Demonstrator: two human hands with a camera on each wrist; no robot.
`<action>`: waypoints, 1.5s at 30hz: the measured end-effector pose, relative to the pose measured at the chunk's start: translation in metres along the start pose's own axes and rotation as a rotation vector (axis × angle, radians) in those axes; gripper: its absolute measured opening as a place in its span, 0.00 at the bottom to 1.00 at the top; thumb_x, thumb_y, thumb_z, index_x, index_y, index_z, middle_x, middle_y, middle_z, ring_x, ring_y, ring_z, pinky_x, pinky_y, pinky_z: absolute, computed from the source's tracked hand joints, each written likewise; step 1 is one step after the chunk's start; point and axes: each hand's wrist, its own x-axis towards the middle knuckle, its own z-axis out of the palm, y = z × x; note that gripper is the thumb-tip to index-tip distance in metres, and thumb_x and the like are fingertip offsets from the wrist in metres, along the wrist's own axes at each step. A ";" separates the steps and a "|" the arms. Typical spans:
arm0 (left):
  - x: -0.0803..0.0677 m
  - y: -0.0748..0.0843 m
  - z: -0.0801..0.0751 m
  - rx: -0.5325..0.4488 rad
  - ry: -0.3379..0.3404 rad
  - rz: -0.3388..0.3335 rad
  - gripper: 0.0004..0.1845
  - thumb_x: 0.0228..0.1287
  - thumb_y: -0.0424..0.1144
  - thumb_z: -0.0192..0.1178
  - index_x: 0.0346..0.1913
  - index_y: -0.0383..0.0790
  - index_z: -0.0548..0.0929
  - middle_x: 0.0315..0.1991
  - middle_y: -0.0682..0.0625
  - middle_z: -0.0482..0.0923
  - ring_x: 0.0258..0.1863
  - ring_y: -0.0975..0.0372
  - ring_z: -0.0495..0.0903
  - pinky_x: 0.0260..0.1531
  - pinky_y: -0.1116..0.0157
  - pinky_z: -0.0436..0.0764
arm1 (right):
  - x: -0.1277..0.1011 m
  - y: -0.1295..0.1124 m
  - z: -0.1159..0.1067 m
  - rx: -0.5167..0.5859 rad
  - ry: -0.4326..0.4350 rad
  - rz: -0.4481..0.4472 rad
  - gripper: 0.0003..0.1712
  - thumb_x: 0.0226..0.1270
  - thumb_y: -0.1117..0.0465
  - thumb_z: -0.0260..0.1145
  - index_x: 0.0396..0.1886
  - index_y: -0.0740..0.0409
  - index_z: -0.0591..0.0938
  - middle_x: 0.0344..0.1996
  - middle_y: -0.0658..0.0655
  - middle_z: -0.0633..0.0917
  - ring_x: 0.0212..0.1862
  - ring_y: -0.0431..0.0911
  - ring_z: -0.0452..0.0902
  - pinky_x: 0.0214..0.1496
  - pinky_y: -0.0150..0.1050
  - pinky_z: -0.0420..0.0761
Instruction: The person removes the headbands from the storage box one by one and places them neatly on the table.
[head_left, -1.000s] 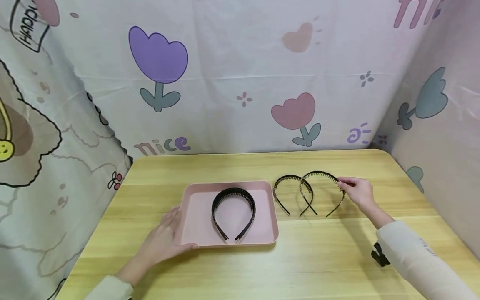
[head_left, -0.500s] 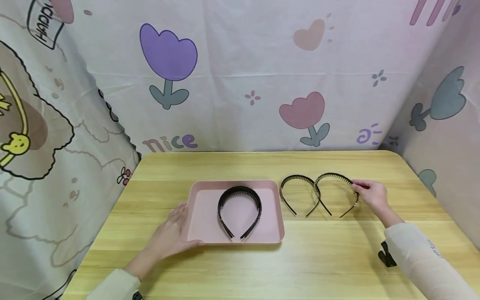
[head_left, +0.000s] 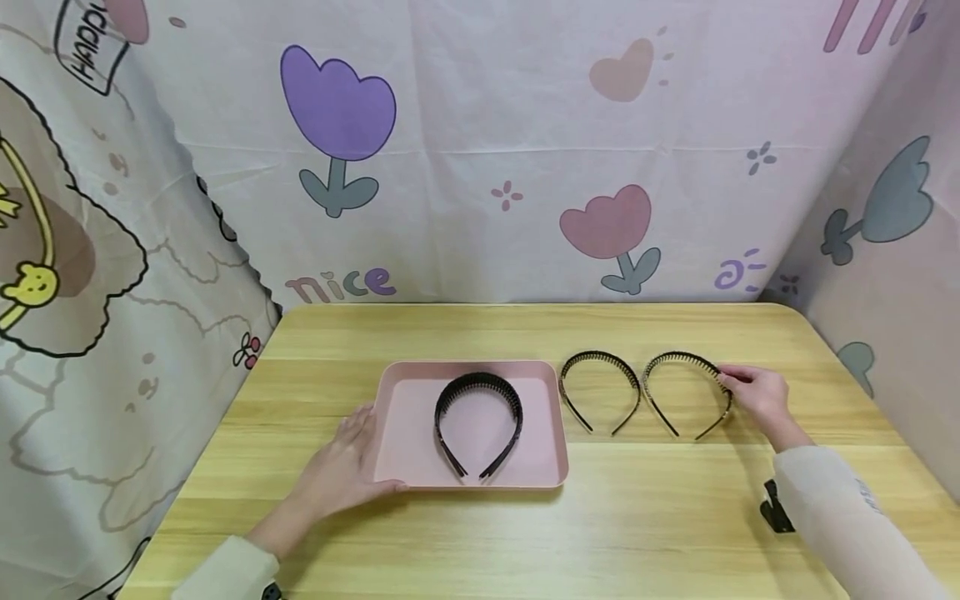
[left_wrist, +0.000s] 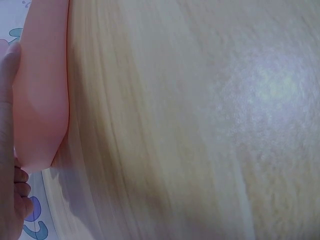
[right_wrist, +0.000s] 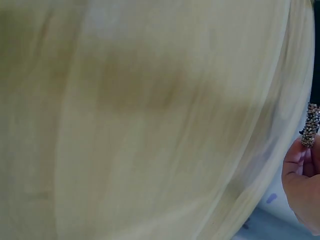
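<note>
Pinching the rightmost headband [head_left: 686,392] on the table [head_left: 525,533], right hand [head_left: 757,396] sits right of the pink tray [head_left: 390,417]. Left hand [head_left: 341,475] lies flat, relaxed, against the tray's left edge. One headband in the tray [head_left: 477,421]; two, including a middle headband [head_left: 598,390], remain outside.

My table [head_left: 480,533] is of light wood, with rounded far corners. Directly on it lies a pink tray [head_left: 397,417] near the centre, a little toward 9 o'clock. At 3 o'clock from the tray lie two thin black headbands [head_left: 600,360] side by side — close to each other, their open ends toward 6 o'clock. A small black clip [head_left: 772,508] lies toward 4 o'clock.
</note>
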 end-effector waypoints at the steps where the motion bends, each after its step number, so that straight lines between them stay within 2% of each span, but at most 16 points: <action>1: 0.000 -0.001 0.000 0.001 0.000 -0.002 0.62 0.39 0.73 0.61 0.64 0.21 0.62 0.66 0.31 0.60 0.66 0.42 0.62 0.64 0.49 0.66 | 0.001 0.000 0.001 -0.001 -0.002 0.002 0.17 0.63 0.62 0.61 0.45 0.71 0.81 0.42 0.70 0.83 0.32 0.26 0.72 0.36 0.25 0.73; 3: -0.001 -0.002 -0.001 -0.002 0.004 -0.001 0.62 0.39 0.73 0.61 0.63 0.21 0.62 0.66 0.30 0.60 0.66 0.42 0.62 0.64 0.49 0.66 | 0.002 0.001 0.004 -0.017 -0.007 0.011 0.18 0.63 0.61 0.60 0.46 0.72 0.81 0.43 0.70 0.82 0.37 0.44 0.80 0.42 0.34 0.77; 5: -0.002 -0.002 0.000 -0.007 0.012 0.004 0.62 0.38 0.73 0.61 0.63 0.21 0.62 0.66 0.30 0.60 0.66 0.42 0.62 0.64 0.49 0.65 | 0.003 0.001 0.005 -0.011 -0.019 0.022 0.18 0.64 0.61 0.59 0.47 0.72 0.80 0.44 0.71 0.81 0.48 0.60 0.78 0.47 0.44 0.77; 7: -0.002 -0.003 0.001 -0.011 0.019 0.010 0.62 0.38 0.73 0.61 0.63 0.21 0.63 0.66 0.30 0.61 0.66 0.42 0.62 0.65 0.49 0.65 | 0.004 0.002 0.006 -0.014 -0.026 0.032 0.19 0.64 0.61 0.58 0.48 0.72 0.79 0.45 0.71 0.81 0.53 0.65 0.74 0.50 0.51 0.76; 10: -0.002 -0.003 0.001 -0.018 0.027 0.015 0.62 0.38 0.74 0.61 0.63 0.21 0.63 0.66 0.31 0.61 0.66 0.42 0.62 0.64 0.49 0.65 | 0.005 0.004 0.007 -0.015 -0.024 0.032 0.18 0.64 0.63 0.58 0.47 0.73 0.79 0.44 0.72 0.81 0.52 0.66 0.73 0.49 0.51 0.76; 12: -0.001 -0.003 0.002 -0.022 0.021 0.010 0.62 0.38 0.74 0.61 0.63 0.21 0.63 0.66 0.31 0.60 0.66 0.42 0.62 0.65 0.49 0.65 | 0.006 0.004 0.007 -0.027 -0.011 0.029 0.17 0.64 0.63 0.59 0.45 0.73 0.80 0.43 0.72 0.82 0.49 0.64 0.76 0.46 0.47 0.76; 14: -0.001 -0.002 0.002 -0.026 0.017 0.002 0.62 0.38 0.73 0.61 0.64 0.22 0.62 0.67 0.31 0.60 0.66 0.43 0.61 0.65 0.49 0.65 | 0.006 0.004 0.007 -0.032 -0.001 0.025 0.17 0.63 0.63 0.60 0.44 0.73 0.81 0.40 0.71 0.83 0.39 0.54 0.80 0.43 0.41 0.76; 16: -0.001 -0.002 0.001 -0.023 0.013 -0.004 0.62 0.38 0.74 0.61 0.64 0.22 0.62 0.67 0.31 0.60 0.67 0.43 0.61 0.65 0.49 0.64 | 0.007 0.004 0.008 -0.041 0.000 0.026 0.16 0.62 0.62 0.60 0.43 0.73 0.81 0.39 0.71 0.84 0.37 0.49 0.79 0.41 0.40 0.76; 19: -0.001 -0.002 0.002 -0.022 0.011 -0.007 0.62 0.38 0.74 0.61 0.64 0.22 0.62 0.67 0.31 0.60 0.67 0.43 0.61 0.66 0.50 0.64 | 0.009 0.005 0.009 -0.043 0.001 0.035 0.16 0.62 0.62 0.61 0.43 0.72 0.82 0.37 0.69 0.85 0.29 0.33 0.71 0.37 0.33 0.74; 23: -0.001 -0.002 0.002 -0.020 0.009 -0.005 0.62 0.38 0.74 0.61 0.64 0.22 0.62 0.67 0.32 0.60 0.67 0.43 0.61 0.66 0.50 0.64 | 0.010 0.005 0.010 -0.036 0.000 0.057 0.16 0.61 0.63 0.62 0.43 0.72 0.82 0.35 0.68 0.85 0.28 0.32 0.70 0.34 0.30 0.72; 26: -0.002 -0.002 0.002 -0.016 0.008 -0.002 0.62 0.38 0.73 0.61 0.64 0.22 0.63 0.67 0.32 0.60 0.67 0.44 0.61 0.66 0.50 0.64 | 0.009 0.005 0.011 -0.033 -0.007 0.069 0.16 0.62 0.63 0.61 0.43 0.73 0.81 0.36 0.69 0.85 0.35 0.51 0.79 0.37 0.36 0.75; 29: -0.002 -0.002 0.001 -0.015 0.005 -0.001 0.62 0.39 0.73 0.61 0.64 0.22 0.63 0.67 0.32 0.60 0.67 0.44 0.61 0.66 0.51 0.63 | 0.009 0.005 0.012 -0.031 -0.015 0.081 0.17 0.63 0.63 0.60 0.44 0.74 0.81 0.37 0.70 0.85 0.47 0.64 0.76 0.39 0.41 0.77; 38: -0.002 -0.001 0.001 -0.011 0.002 -0.001 0.62 0.39 0.73 0.61 0.64 0.21 0.62 0.67 0.32 0.60 0.67 0.44 0.61 0.66 0.51 0.64 | 0.008 0.003 0.013 -0.033 -0.004 0.084 0.16 0.62 0.64 0.60 0.43 0.74 0.81 0.36 0.69 0.85 0.45 0.63 0.77 0.36 0.35 0.75; 41: -0.002 -0.001 0.001 -0.007 0.004 0.003 0.62 0.38 0.73 0.61 0.64 0.21 0.62 0.67 0.32 0.60 0.67 0.44 0.61 0.66 0.51 0.64 | 0.007 0.001 0.011 -0.013 0.014 0.109 0.18 0.62 0.63 0.60 0.44 0.75 0.80 0.34 0.69 0.85 0.31 0.48 0.78 0.31 0.29 0.73; 43: -0.001 -0.002 0.001 -0.003 0.006 0.007 0.62 0.38 0.73 0.61 0.64 0.21 0.62 0.67 0.31 0.60 0.67 0.44 0.61 0.66 0.51 0.64 | 0.007 -0.001 0.009 0.006 0.043 0.127 0.19 0.63 0.62 0.60 0.45 0.75 0.80 0.30 0.67 0.86 0.24 0.33 0.72 0.26 0.23 0.70; 45: -0.001 -0.002 0.001 -0.001 0.011 0.012 0.62 0.38 0.73 0.61 0.64 0.21 0.62 0.66 0.31 0.60 0.67 0.44 0.61 0.66 0.51 0.64 | 0.006 -0.004 0.007 0.044 0.076 0.151 0.20 0.63 0.62 0.59 0.47 0.75 0.79 0.22 0.58 0.85 0.21 0.23 0.63 0.23 0.19 0.68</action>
